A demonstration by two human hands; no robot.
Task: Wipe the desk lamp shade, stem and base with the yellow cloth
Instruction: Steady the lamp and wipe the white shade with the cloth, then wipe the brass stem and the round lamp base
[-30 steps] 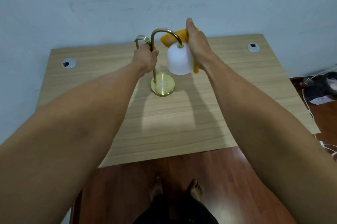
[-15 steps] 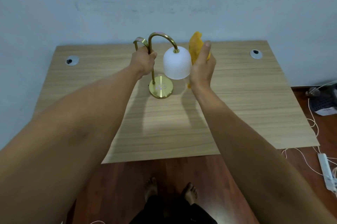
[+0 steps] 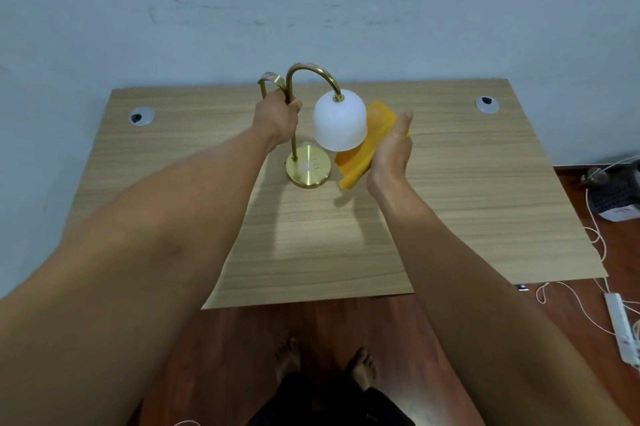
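Observation:
A small desk lamp stands on the wooden desk (image 3: 450, 217). It has a white dome shade (image 3: 339, 120), a curved brass stem (image 3: 308, 72) and a round brass base (image 3: 308, 165). My left hand (image 3: 277, 119) is closed around the stem and the brass handle loop beside it. My right hand (image 3: 393, 145) holds the yellow cloth (image 3: 363, 151) against the right side of the shade, low down. The cloth hangs past the shade's rim toward the desk, right of the base.
Two round cable grommets sit in the desk's far corners, a left grommet (image 3: 141, 116) and a right grommet (image 3: 487, 104). A pale wall rises right behind the desk. On the floor to the right lie white cables, a power strip (image 3: 623, 332) and a dark object (image 3: 614, 193).
My right hand with the cloth has come from the top back of the shade down along its right side to the lower rim. My left hand has kept its hold on the stem.

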